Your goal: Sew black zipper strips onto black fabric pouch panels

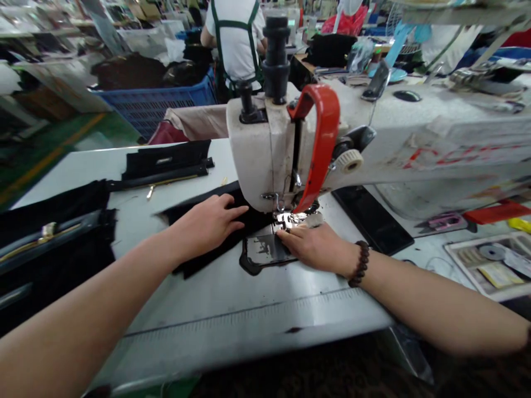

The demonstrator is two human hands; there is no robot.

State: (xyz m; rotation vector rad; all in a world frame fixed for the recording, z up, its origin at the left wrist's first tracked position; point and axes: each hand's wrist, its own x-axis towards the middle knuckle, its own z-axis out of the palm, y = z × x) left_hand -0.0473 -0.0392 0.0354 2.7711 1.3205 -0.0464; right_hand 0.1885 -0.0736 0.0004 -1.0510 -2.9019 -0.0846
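Note:
A piece of black fabric (244,224) lies on the sewing machine's table, its right end under the presser foot (286,221). My left hand (209,224) rests flat on this fabric, its fingers stretched out and apart. Close against the presser foot and over the metal needle plate (263,250) is my right hand (317,246), its fingers drawn together. What its fingertips hold, if anything, is too small to make out. Above both hands stands the white sewing machine head (253,149) with a red curved guard (326,132).
Black fabric pieces with zippers (166,174) lie at the left, more (53,237) nearer me. A black phone-like slab (373,218), pink-handled snips (446,222) and a parts tray (464,260) are at the right. Behind stand a blue crate (161,105) and a person (236,38).

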